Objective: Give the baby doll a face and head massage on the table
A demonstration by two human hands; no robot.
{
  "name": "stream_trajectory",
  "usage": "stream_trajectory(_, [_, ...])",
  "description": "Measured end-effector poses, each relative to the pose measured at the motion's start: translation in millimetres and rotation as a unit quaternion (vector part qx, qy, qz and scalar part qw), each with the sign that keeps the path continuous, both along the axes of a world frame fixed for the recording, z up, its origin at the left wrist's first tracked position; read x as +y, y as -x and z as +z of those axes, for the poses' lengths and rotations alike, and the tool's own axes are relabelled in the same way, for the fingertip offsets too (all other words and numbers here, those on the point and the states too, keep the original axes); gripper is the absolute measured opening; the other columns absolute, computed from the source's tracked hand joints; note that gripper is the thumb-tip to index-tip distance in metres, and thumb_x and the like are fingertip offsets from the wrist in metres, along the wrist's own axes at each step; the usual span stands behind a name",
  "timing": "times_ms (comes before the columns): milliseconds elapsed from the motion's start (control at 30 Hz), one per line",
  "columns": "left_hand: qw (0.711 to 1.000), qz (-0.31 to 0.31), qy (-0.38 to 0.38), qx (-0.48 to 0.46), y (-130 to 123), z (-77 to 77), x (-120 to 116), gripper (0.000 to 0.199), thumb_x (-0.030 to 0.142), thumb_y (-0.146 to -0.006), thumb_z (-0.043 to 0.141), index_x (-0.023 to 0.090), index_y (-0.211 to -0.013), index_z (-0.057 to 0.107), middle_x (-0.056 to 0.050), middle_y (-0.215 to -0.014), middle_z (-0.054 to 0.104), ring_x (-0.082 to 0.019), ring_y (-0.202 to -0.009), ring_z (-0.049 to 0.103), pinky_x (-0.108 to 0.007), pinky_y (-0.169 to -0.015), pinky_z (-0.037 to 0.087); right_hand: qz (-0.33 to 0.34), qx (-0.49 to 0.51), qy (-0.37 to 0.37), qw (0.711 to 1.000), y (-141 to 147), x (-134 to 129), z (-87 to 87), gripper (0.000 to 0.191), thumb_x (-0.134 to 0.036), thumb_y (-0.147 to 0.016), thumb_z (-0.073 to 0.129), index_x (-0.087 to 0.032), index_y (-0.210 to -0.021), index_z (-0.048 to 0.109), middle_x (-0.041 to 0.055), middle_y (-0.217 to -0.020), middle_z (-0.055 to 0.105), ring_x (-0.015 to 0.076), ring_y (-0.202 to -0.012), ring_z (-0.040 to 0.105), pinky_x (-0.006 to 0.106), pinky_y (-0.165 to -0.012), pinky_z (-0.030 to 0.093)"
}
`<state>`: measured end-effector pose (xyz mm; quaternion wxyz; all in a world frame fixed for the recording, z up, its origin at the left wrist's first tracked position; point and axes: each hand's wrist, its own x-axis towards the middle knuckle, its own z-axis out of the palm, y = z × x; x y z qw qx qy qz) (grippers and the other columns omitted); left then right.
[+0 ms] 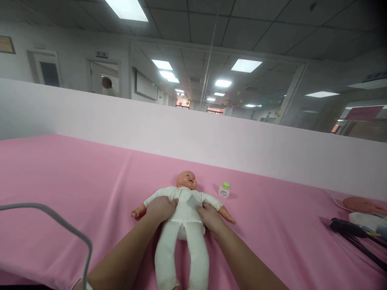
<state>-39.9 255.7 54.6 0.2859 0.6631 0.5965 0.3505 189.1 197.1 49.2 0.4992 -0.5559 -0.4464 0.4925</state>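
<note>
Here, the left hand [160, 208] and right hand [211, 217] lay spread on the white-suited plastic baby doll [183, 225], on a pink tablecloth [75, 181] before a white partition wall [181, 133].

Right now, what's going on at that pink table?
A person has both bare hands on a baby doll in a white suit, lying face up on the pink tablecloth. The left hand presses on its side by one arm, the right hand on the other side. A small green-capped bottle stands just beside the doll's head, untouched. Dark tools lie at the far right edge.
</note>
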Motion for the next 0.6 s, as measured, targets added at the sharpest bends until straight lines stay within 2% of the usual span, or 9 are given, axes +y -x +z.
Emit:
stream_trajectory(100, [0.993,0.019,0.007,0.114,10,10.7,-10,0.044,0.061,-0.080,0.062,0.022,-0.060,0.062,-0.026,-0.089,0.076,-0.051,-0.105,0.068,-0.061,-0.098,0.044,0.062,0.047,0.052,0.996,-12,-14,7.9,0.035,-0.042,-0.076,0.080,-0.020,-0.102,0.074,0.0105,-0.107,0.077,0.0270,-0.104,0.072,0.037,-0.093,0.055])
stream_trajectory(167, [0.982,0.013,0.000,0.186,12,18.2,-15,0.043,0.059,-0.085,0.055,0.022,-0.067,0.066,-0.024,-0.093,0.077,-0.046,-0.100,0.071,-0.056,-0.092,0.048,0.083,0.069,0.085,0.991,-21,-21,9.1,0.034,-0.044,-0.074,0.083,-0.019,-0.095,0.072,0.0077,-0.092,0.076,0.0225,-0.087,0.072,0.035,-0.084,0.057])
stream_trajectory(233, [0.974,0.012,-0.015,0.224,11,25.4,-17,0.038,0.053,-0.087,0.053,0.022,-0.072,0.067,-0.021,-0.091,0.077,-0.043,-0.096,0.072,-0.052,-0.087,0.050,0.093,0.069,0.096,0.989,-27,-24,7.9,0.032,-0.043,-0.074,0.084,-0.019,-0.089,0.069,0.0025,-0.076,0.070,0.0159,-0.069,0.065,0.030,-0.073,0.055])
stream_trajectory(300, [0.980,0.020,-0.033,0.195,8,32.0,-15,0.029,0.047,-0.085,0.058,0.023,-0.071,0.065,-0.017,-0.085,0.076,-0.041,-0.092,0.071,-0.049,-0.083,0.050,0.092,0.033,0.097,0.990,-32,-25,6.7,0.030,-0.042,-0.074,0.084,-0.020,-0.084,0.068,-0.0020,-0.064,0.062,0.0117,-0.056,0.055,0.025,-0.060,0.048])
stream_trajectory(367, [0.992,0.031,-0.036,0.117,5,37.3,-9,0.025,0.043,-0.082,0.062,0.024,-0.067,0.061,-0.013,-0.078,0.074,-0.038,-0.086,0.071,-0.046,-0.078,0.050,0.085,-0.048,0.093,0.991,-36,-23,8.2,0.026,-0.043,-0.076,0.080,-0.020,-0.081,0.068,-0.0023,-0.059,0.060,0.0112,-0.050,0.050,0.024,-0.050,0.038])
stream_trajectory(467, [0.998,0.053,-0.023,0.003,0,42.3,6,0.025,0.043,-0.087,0.056,0.023,-0.073,0.063,-0.009,-0.079,0.074,-0.031,-0.079,0.071,-0.039,-0.070,0.051,0.061,-0.161,0.051,0.984,-37,-14,16.4,0.021,-0.043,-0.079,0.072,-0.022,-0.079,0.069,0.0007,-0.063,0.066,0.0138,-0.051,0.054,0.026,-0.049,0.037])
stream_trajectory(533, [0.997,0.074,-0.020,-0.029,-4,44.1,18,0.031,0.044,-0.094,0.045,0.022,-0.087,0.066,-0.010,-0.087,0.076,-0.028,-0.079,0.072,-0.036,-0.067,0.052,0.040,-0.158,0.006,0.987,-35,-3,23.1,0.018,-0.040,-0.078,0.070,-0.022,-0.077,0.070,0.0010,-0.064,0.067,0.0153,-0.054,0.057,0.027,-0.051,0.039])
stream_trajectory(600, [0.995,0.086,-0.030,-0.052,-10,46.0,28,0.034,0.042,-0.096,0.041,0.021,-0.100,0.067,-0.011,-0.097,0.077,-0.028,-0.085,0.072,-0.036,-0.070,0.053,0.017,-0.107,-0.029,0.994,-30,14,27.7,0.016,-0.037,-0.074,0.071,-0.022,-0.074,0.069,0.0003,-0.063,0.067,0.0157,-0.055,0.057,0.026,-0.052,0.039])
